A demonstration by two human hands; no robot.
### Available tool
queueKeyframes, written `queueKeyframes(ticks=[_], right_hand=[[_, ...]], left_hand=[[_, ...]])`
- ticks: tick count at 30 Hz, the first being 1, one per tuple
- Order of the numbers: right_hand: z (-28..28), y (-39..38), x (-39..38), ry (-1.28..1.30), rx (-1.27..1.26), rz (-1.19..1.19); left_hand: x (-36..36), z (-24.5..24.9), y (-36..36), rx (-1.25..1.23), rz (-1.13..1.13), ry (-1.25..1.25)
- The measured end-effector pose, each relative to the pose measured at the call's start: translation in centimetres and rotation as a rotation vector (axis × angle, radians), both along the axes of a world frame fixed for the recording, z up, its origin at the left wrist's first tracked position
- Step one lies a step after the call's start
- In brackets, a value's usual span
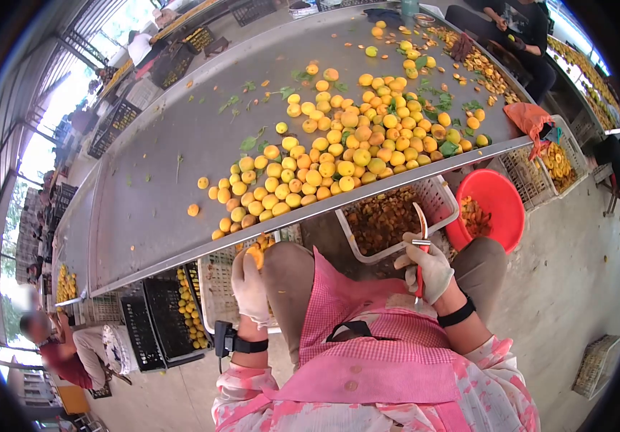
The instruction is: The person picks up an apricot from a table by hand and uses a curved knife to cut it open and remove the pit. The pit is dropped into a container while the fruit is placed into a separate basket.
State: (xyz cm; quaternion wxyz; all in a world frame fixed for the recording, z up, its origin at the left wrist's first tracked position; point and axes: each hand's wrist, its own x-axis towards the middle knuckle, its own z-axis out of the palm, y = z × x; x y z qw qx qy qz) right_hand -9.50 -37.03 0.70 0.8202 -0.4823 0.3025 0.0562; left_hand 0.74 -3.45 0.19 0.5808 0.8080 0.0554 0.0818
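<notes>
My left hand [250,286], in a pale glove, is closed around an orange-yellow fruit piece [255,257] above a white crate [218,288]. In my right hand [431,270], also gloved, is a red-handled tool [421,248] with a curved metal blade pointing up. Beyond my hands, a large pile of yellow-orange fruit [339,147] lies on the grey metal table [151,173]. Below the table edge, a white basket [436,205] holds dark brown pieces, and a red bucket [508,209] beside it has orange pieces inside.
Black crates [159,317] stand at the lower left, some with fruit. A co-worker [72,345] sits at the far left; another person [522,32] sits at the upper right. An orange-red cloth [528,121] hangs over the table's right corner. An empty-looking crate [596,366] stands lower right.
</notes>
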Motion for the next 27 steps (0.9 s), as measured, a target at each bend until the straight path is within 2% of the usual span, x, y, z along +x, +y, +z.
queueKeyframes(ticks=[1, 2, 4, 7, 9, 14, 19, 24, 26, 27], right_hand=[[-0.1, 0.1, -0.1, 0.039, 0.012, -0.008], [-0.2, 0.0, -0.2, 0.036, 0.021, -0.017], [-0.4, -0.6, -0.7, 0.032, 0.057, 0.012], [-0.3, -1.5, -1.0, 0.028, 0.081, -0.009], [-0.5, -2.1, -1.4, 0.016, 0.084, -0.03], [-0.6, -3.6, -2.2, -0.033, 0.075, -0.047], [-0.1, -5.3, -3.3, -0.072, 0.126, -0.033], [1.2, -7.0, -3.5, -0.055, 0.193, 0.019], [1.3, -7.3, -3.2, -0.044, 0.183, 0.024], [1.2, -7.3, -3.1, -0.04, 0.155, 0.032]], left_hand=[[0.6, -0.1, 1.0, -0.008, 0.06, 0.103], [1.1, -0.3, 1.2, 0.001, 0.051, 0.1], [2.1, -0.6, 1.6, 0.358, 0.106, 0.085], [4.4, -0.7, 0.1, 0.364, 0.047, 0.007], [5.5, 1.1, -3.5, 0.297, -0.065, -0.047], [11.7, 1.0, -11.9, 0.419, -0.295, -0.253], [18.1, 0.7, -20.0, 0.461, -0.443, -0.209], [23.6, -0.2, -26.5, 0.719, -0.544, -0.258], [25.5, -0.7, -28.3, 0.741, -0.524, -0.261], [26.3, -0.9, -28.8, 0.776, -0.526, -0.154]])
